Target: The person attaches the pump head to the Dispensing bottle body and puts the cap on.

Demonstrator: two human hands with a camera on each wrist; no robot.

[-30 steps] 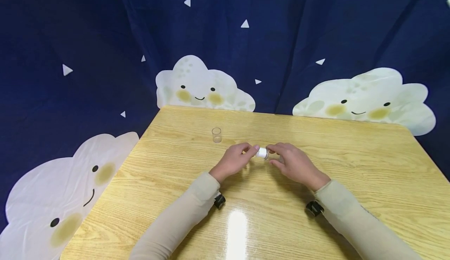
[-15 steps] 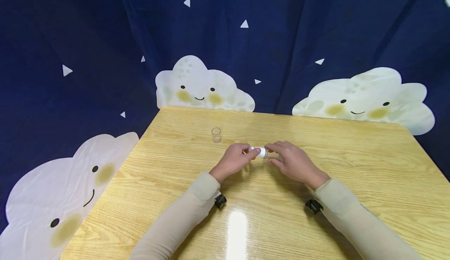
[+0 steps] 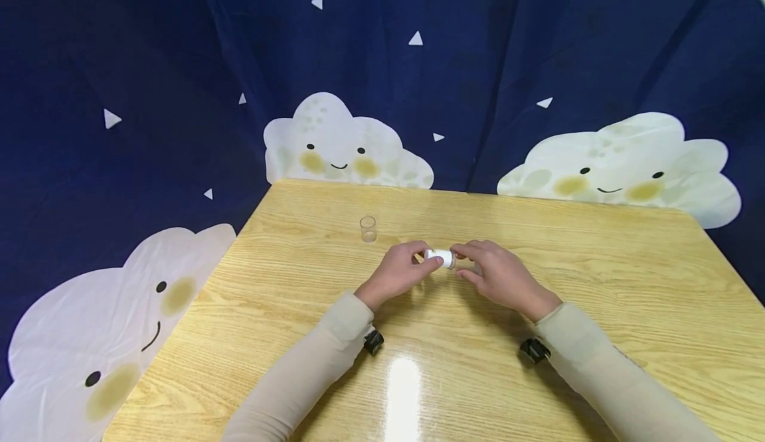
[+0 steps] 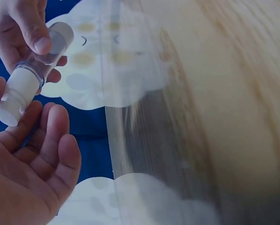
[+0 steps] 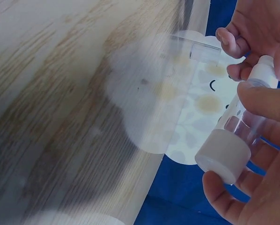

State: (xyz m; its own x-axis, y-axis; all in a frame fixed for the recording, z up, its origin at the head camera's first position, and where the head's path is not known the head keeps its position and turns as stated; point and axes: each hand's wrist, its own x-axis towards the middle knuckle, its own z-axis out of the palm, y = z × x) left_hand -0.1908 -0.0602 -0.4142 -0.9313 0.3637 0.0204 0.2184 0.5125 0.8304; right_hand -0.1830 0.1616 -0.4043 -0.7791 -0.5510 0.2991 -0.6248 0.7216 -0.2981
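Observation:
Both hands hold a small clear bottle (image 4: 57,43) sideways above the table. It has a wide white base (image 5: 223,155) and a narrower white top (image 3: 440,256), which carries a small nozzle-like nub in the left wrist view. My left hand (image 3: 397,273) pinches the white top between thumb and index finger, its other fingers loosely bent below. Around the clear body, my right hand (image 3: 502,279) has its thumb on one side and its fingers on the other. A small clear cap, shaped like a cup (image 3: 368,231), stands apart on the wood, beyond the left hand.
The wooden table (image 3: 287,243) stretches under both forearms, with a bright light reflection (image 3: 402,395) near its front. A dark blue curtain (image 3: 370,50) with cloud prints hangs behind it and along its left side.
The left thumb has slid down across the white top, and more of that top shows at its left end. The right hand has barely moved, and the clear cap stays in place.

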